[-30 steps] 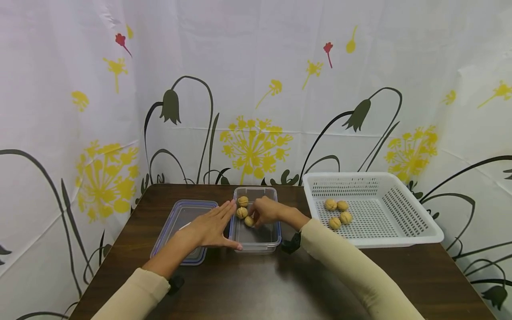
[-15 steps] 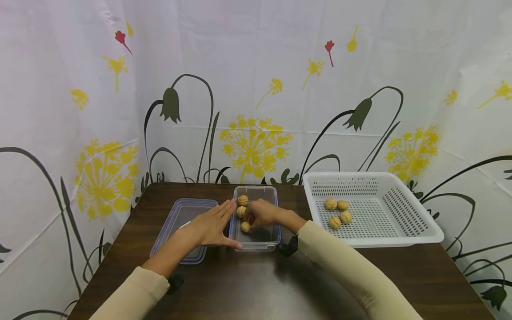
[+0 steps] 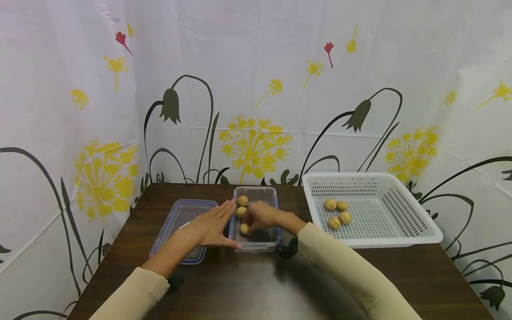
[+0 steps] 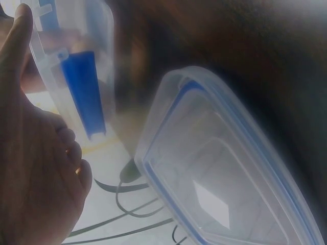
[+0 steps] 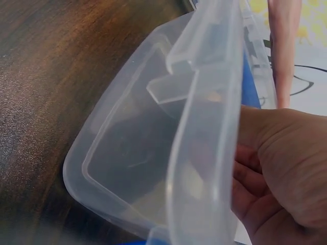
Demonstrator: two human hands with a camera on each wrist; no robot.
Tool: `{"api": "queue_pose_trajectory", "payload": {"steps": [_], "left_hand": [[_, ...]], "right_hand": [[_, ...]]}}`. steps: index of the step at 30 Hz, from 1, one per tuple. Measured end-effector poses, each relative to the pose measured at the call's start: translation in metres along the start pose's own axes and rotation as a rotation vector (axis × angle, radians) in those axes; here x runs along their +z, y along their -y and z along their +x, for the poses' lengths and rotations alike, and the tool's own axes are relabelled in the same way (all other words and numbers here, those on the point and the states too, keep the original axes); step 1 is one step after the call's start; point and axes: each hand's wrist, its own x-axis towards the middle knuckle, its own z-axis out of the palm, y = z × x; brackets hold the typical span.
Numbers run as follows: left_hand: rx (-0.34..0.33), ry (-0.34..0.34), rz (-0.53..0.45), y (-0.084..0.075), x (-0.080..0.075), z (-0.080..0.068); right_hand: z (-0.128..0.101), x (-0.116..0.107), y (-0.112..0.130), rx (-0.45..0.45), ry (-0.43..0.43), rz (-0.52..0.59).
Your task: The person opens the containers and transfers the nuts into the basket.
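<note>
A clear plastic container [image 3: 258, 244] stands on the dark table, and the right wrist view shows its wall [image 5: 133, 153] close up. My left hand [image 3: 212, 226] lies flat against its left side with fingers straight, its palm [image 4: 30, 153] beside the container's blue clip. My right hand [image 3: 251, 222] reaches inside, fingers curled round a walnut [image 3: 244, 228] near the front left. Two more walnuts [image 3: 242, 206] sit at the container's back left. The right wrist view shows only my palm [image 5: 278, 168] behind the plastic wall.
The container's blue-rimmed lid [image 3: 180, 220] lies on the table left of it, also visible as the lid [image 4: 219, 173]. A white perforated basket [image 3: 400, 240] with several walnuts [image 3: 338, 212] stands at the right. A flower-printed curtain surrounds the wooden table [image 3: 256, 284].
My right hand has moved the walnut from the middle of the container toward its front left. The left hand has stayed in place.
</note>
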Motion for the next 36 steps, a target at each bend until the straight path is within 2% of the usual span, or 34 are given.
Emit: {"api": "queue_pose_trajectory", "payload": {"steps": [7,13,23,29,36], "left_hand": [[-0.005,0.006,-0.015,-0.002,-0.001,-0.001],[-0.012,0.029,-0.025,-0.004,-0.004,-0.003],[-0.017,0.012,-0.024,-0.002,-0.002,0.000],[-0.018,0.010,-0.030,-0.002,-0.001,0.000],[-0.018,0.015,-0.030,-0.001,-0.001,0.001]], "right_hand": [[-0.006,-0.007,-0.001,-0.037,-0.005,0.044],[-0.012,-0.018,0.000,-0.121,0.011,0.102],[-0.032,-0.040,0.007,-0.189,0.034,0.138],[-0.045,-0.051,0.004,-0.194,0.052,0.171],[-0.063,-0.065,-0.004,-0.170,0.023,0.211]]}}
